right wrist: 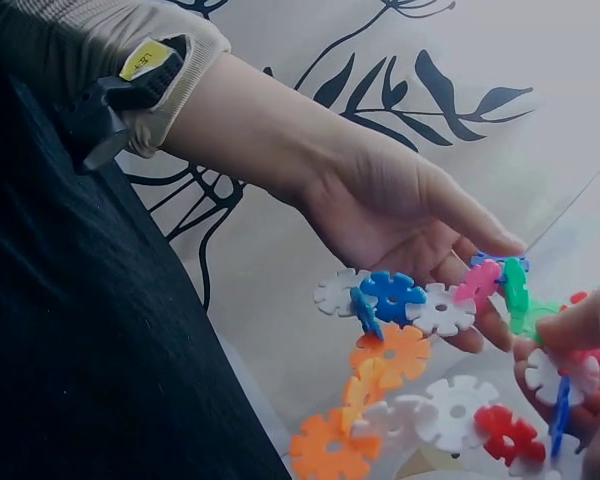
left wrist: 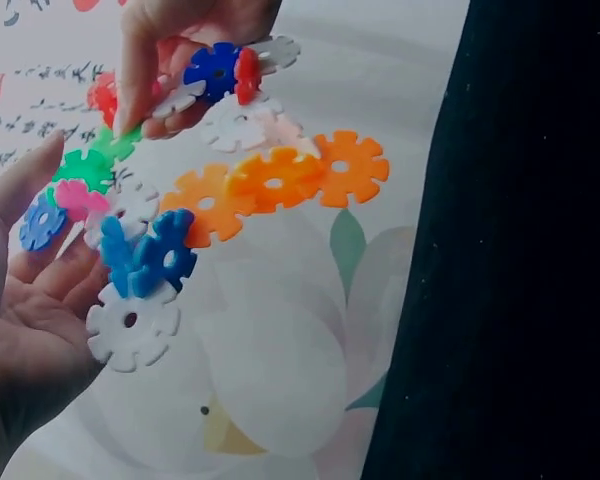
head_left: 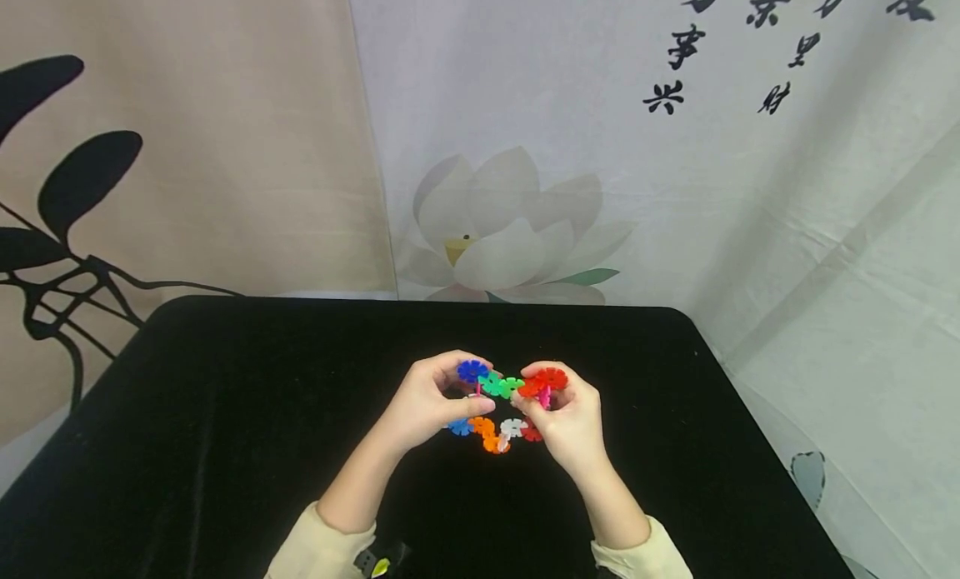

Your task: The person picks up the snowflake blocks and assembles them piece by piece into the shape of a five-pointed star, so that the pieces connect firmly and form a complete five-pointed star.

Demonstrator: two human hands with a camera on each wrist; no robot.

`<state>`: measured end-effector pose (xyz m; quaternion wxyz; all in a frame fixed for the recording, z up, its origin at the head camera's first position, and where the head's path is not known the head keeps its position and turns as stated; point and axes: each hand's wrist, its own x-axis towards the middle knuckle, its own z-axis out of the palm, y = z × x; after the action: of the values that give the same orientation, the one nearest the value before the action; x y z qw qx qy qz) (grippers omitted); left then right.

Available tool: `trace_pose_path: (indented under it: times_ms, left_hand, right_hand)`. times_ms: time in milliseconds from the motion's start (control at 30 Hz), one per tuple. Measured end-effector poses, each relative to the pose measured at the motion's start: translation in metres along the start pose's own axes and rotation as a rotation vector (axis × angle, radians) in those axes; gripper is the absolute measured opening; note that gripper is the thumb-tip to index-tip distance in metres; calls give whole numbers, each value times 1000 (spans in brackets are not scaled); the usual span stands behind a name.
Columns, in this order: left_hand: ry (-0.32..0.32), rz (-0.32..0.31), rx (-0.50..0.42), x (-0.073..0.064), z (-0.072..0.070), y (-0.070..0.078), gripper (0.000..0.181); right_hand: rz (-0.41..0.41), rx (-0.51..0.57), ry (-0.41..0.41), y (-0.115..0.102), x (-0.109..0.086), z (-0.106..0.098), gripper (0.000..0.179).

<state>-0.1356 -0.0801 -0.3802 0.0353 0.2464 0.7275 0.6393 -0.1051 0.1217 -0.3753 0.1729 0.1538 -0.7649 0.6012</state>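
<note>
A linked loop of colourful notched plastic discs hangs between both hands above the table. My left hand (head_left: 423, 404) holds its left end, with the thumb and fingers around a blue disc (head_left: 472, 371). At the other end, the right hand (head_left: 573, 421) pinches the chain near a green disc (right wrist: 540, 318) and red discs (head_left: 553, 377). Green discs (head_left: 495, 385) span the gap between the hands. Lower down, orange discs (left wrist: 208, 205) hang with white discs (right wrist: 460, 412) and blue discs (right wrist: 392, 298). The fingers partly hide some discs on the right.
A black cloth covers the table (head_left: 247, 446) beneath the hands. Behind it hangs a pale curtain (head_left: 525, 87) printed with a lotus, dark leaves and writing. A small dark device with a yellow label (right wrist: 145, 65) sits at the left cuff.
</note>
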Motion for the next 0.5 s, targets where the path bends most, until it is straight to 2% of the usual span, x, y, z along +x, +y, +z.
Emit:
trace_pose_path:
  times_ms: [67, 267, 500]
  left_hand:
    - [13, -2, 24, 0, 1, 0, 29]
    - [25, -6, 47, -1, 3, 0, 25]
    - [31, -27, 3, -1, 6, 0, 28]
  right_hand:
    - [10, 21, -6, 9, -1, 0, 28]
    - [-30, 47, -41, 12, -2, 0, 26]
    - [-50, 39, -32, 11, -3, 0, 27]
